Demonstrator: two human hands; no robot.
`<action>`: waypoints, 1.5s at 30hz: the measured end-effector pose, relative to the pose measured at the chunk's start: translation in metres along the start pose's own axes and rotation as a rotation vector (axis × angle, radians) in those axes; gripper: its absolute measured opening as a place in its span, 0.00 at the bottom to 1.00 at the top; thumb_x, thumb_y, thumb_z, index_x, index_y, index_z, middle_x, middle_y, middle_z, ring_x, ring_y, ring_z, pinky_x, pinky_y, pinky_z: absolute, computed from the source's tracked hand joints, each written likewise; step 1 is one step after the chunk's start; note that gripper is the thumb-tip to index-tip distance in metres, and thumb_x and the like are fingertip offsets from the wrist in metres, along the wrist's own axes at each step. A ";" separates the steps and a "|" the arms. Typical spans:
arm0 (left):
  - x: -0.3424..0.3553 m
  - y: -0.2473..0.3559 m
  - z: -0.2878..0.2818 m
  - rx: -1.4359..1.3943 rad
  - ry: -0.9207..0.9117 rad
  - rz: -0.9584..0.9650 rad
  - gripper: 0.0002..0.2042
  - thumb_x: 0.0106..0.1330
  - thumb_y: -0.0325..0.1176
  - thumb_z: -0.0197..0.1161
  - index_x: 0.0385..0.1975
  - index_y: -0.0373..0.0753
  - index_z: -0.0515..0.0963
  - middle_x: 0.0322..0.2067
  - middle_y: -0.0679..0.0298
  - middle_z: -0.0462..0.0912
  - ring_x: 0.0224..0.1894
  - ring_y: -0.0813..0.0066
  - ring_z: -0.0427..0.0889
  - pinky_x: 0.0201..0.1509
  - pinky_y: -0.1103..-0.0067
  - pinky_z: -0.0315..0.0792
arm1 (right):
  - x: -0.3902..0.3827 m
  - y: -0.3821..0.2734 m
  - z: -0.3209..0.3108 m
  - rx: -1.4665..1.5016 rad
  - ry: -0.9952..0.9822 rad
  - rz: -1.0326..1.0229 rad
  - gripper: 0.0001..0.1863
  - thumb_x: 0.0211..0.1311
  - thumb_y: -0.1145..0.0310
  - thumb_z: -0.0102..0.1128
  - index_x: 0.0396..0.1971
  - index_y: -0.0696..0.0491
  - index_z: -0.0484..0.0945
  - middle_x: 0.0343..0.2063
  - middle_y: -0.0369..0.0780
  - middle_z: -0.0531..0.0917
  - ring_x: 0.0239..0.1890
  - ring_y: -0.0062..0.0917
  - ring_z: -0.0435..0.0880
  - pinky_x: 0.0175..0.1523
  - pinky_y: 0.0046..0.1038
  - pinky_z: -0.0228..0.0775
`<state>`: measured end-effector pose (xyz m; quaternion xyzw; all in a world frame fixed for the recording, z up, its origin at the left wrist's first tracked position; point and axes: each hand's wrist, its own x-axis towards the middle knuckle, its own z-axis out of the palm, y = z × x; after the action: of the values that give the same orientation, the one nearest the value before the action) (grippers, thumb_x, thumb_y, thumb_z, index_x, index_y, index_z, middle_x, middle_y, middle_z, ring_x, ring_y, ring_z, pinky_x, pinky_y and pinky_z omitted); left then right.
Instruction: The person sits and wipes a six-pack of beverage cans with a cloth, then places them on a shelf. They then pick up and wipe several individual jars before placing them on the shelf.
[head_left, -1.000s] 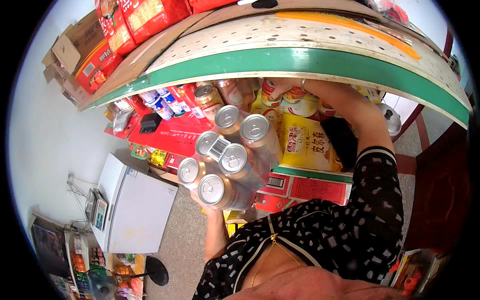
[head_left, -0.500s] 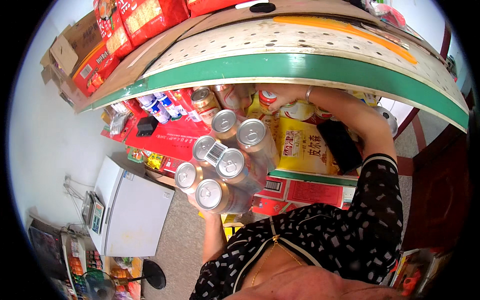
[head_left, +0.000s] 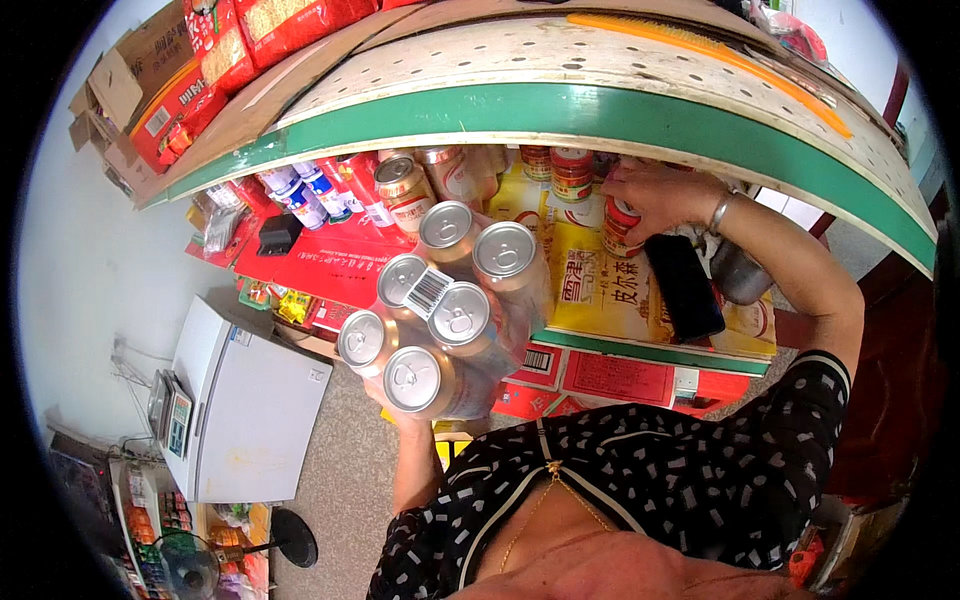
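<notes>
My left hand is closed under the near side of a shrink-wrapped pack of drink cans, holding it up in front of the shelf. The cans have silver tops and gold sides, and a barcode label shows between them. Under the upper board, my right hand has its fingers around a small red and yellow can on the yellow cardboard. More small red cans stand left of that hand. Close by my right wrist lie a black phone and a dark rounded metal thing.
The green-edged upper board hangs over both hands, with an orange comb-like strip on top. Gold cans and blue-white cans stand at the shelf's left. A white chest freezer and a fan are lower left.
My right hand has moved right and nearer along the shelf, bringing a small red can. Small cans behind it now show. The pack in my left hand has shifted slightly left and up in view.
</notes>
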<state>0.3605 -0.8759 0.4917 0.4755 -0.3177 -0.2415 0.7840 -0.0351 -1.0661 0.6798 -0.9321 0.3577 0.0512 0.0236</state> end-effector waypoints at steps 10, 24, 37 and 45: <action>-0.002 0.015 0.002 0.012 -0.039 0.078 0.09 0.72 0.36 0.51 0.44 0.38 0.71 0.33 0.68 0.77 0.31 0.83 0.77 0.32 0.83 0.74 | 0.117 0.034 -0.006 0.015 0.159 0.260 0.32 0.49 0.52 0.67 0.52 0.55 0.76 0.47 0.47 0.80 0.52 0.33 0.77 0.55 0.30 0.70; 0.002 0.015 0.011 0.233 -0.055 0.212 0.05 0.71 0.33 0.52 0.39 0.39 0.72 0.32 0.69 0.76 0.31 0.83 0.75 0.33 0.83 0.72 | 0.151 0.027 0.008 -0.033 0.199 0.398 0.23 0.53 0.63 0.62 0.50 0.56 0.76 0.47 0.48 0.81 0.51 0.37 0.80 0.53 0.34 0.72; 0.002 0.024 0.018 0.083 -0.070 0.146 0.05 0.64 0.31 0.60 0.36 0.38 0.76 0.30 0.72 0.78 0.31 0.84 0.75 0.36 0.83 0.71 | 0.127 0.059 0.022 -0.154 0.097 0.284 0.21 0.55 0.61 0.59 0.47 0.56 0.77 0.44 0.49 0.81 0.45 0.41 0.81 0.52 0.37 0.73; 0.001 0.015 0.015 0.135 -0.041 0.093 0.06 0.70 0.31 0.53 0.42 0.37 0.72 0.33 0.68 0.76 0.32 0.82 0.75 0.35 0.83 0.73 | 0.120 0.050 0.018 -0.156 0.099 0.312 0.24 0.58 0.57 0.56 0.51 0.56 0.74 0.45 0.49 0.80 0.44 0.39 0.81 0.50 0.35 0.74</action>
<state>0.3515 -0.8797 0.5105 0.5072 -0.3709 -0.1926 0.7537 0.0186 -1.1815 0.6481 -0.8658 0.4935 0.0357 -0.0748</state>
